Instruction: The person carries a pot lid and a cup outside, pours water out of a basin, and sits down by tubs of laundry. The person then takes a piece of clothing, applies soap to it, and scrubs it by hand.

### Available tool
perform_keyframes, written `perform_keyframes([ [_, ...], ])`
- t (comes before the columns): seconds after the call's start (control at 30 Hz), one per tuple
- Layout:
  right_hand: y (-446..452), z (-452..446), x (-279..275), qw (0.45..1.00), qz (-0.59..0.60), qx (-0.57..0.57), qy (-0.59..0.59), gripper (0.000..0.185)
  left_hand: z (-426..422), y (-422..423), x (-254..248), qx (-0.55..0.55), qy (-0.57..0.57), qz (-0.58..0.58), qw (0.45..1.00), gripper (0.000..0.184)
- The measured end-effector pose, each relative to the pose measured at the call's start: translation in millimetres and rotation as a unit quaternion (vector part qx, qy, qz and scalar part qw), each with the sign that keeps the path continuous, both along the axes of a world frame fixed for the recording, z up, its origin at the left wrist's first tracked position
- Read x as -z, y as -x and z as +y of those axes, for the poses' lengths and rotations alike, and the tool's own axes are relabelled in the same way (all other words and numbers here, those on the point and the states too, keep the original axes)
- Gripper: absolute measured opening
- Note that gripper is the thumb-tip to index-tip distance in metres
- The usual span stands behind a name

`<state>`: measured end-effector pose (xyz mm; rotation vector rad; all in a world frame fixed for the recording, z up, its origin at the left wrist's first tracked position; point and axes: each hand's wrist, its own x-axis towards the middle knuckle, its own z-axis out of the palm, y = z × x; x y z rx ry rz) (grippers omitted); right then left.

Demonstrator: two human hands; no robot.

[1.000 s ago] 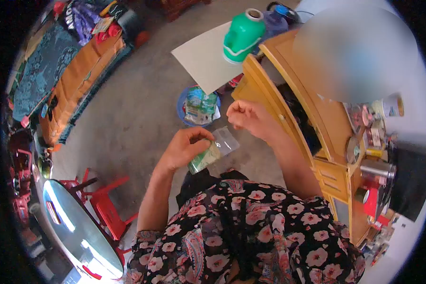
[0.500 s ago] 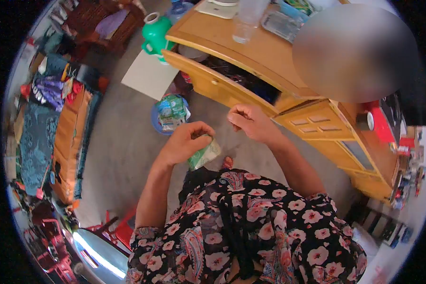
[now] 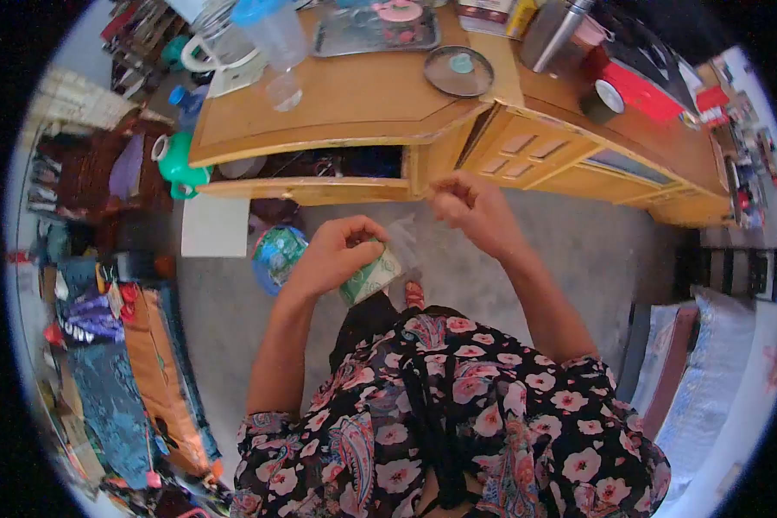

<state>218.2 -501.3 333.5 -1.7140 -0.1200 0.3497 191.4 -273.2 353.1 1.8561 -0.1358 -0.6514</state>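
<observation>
My left hand (image 3: 337,253) is closed around a small green-and-white patterned packet (image 3: 373,278), pinched between thumb and fingers below the cabinet front. Thin clear plastic (image 3: 403,240) shows at the packet's upper right side. A short gap away on the right, my right hand (image 3: 473,214) is raised with its fingers curled and the thumb against them. Whether anything small is in that pinch I cannot make out. Just beyond both hands, a drawer (image 3: 311,187) of the wooden cabinet (image 3: 354,108) stands pulled out, with dark contents inside.
On the cabinet top are a clear jug (image 3: 276,43), a metal tray (image 3: 375,36), a round dish (image 3: 457,71) and a steel flask (image 3: 554,39). A green thermos (image 3: 180,164) and a blue bin (image 3: 272,278) stand at the left. A couch (image 3: 160,380) is at the lower left.
My view has turned right, so the cabinet now lies straight ahead. The blurred round patch has left the view. Clear plastic now shows beside the packet; both hands keep nearly the same pose.
</observation>
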Motion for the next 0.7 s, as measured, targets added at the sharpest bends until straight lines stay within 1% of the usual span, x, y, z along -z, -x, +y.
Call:
perform_keyframes([
  [0.03,1,-5,-1,1.000,0.001,0.014,0.001,0.032,-5,-6,0,0.012,0.014,-0.021,1.000,0.019],
  [0.1,5,-13,-1,0.997,0.049,-0.052,-0.003,0.034,-14,-18,1,0.037,0.030,-0.040,0.998,0.019],
  [0.13,4,-16,-2,0.998,0.048,-0.037,-0.002,0.034,-18,-25,1,0.045,0.027,-0.025,0.998,0.019],
  [0.17,3,-16,-4,0.996,0.080,-0.030,-0.024,0.036,-21,-32,0,0.053,0.023,-0.010,0.998,0.019],
  [0.2,2,-17,-5,0.992,0.113,-0.023,-0.046,0.038,-25,-39,-2,0.067,0.025,-0.010,0.997,0.019],
  [0.23,1,-19,-4,0.993,0.112,-0.011,-0.044,0.038,-29,-46,-4,0.086,0.031,-0.018,0.996,0.019],
  [0.3,-6,-20,-4,0.988,0.130,-0.023,-0.080,0.029,-33,-59,-13,0.107,0.042,-0.028,0.993,0.019],
  [0.33,-11,-22,-1,0.989,0.128,-0.020,-0.077,0.029,-33,-67,-18,0.131,0.047,-0.035,0.990,0.020],
  [0.4,-24,-23,2,0.985,0.118,-0.040,-0.119,0.017,-30,-82,-21,0.154,0.051,-0.044,0.986,0.021],
  [0.43,-29,-20,-2,0.985,0.117,-0.039,-0.119,0.017,-29,-89,-21,0.169,0.039,-0.040,0.984,0.020],
  [0.5,-35,-16,-15,0.992,0.077,0.016,-0.099,0.008,-26,-104,-20,0.188,0.027,-0.034,0.981,0.019],
  [0.57,-40,-13,-20,0.993,0.062,0.042,-0.092,0.008,-25,-119,-19,0.219,0.021,-0.087,0.972,0.025],
  [0.6,-44,-11,-23,0.994,0.046,0.061,-0.084,0.007,-25,-123,-20,0.221,0.022,-0.085,0.971,0.025],
  [0.63,-46,-9,-25,0.994,0.047,0.062,-0.082,0.007,-25,-126,-24,0.217,0.018,-0.101,0.971,0.029],
  [0.67,-47,-8,-29,0.995,0.013,0.078,-0.061,0.006,-25,-129,-30,0.213,0.014,-0.117,0.970,0.033],
  [0.7,-48,-8,-31,0.995,-0.017,0.095,-0.040,0.006,-25,-132,-35,0.213,0.017,-0.115,0.970,0.033],
])
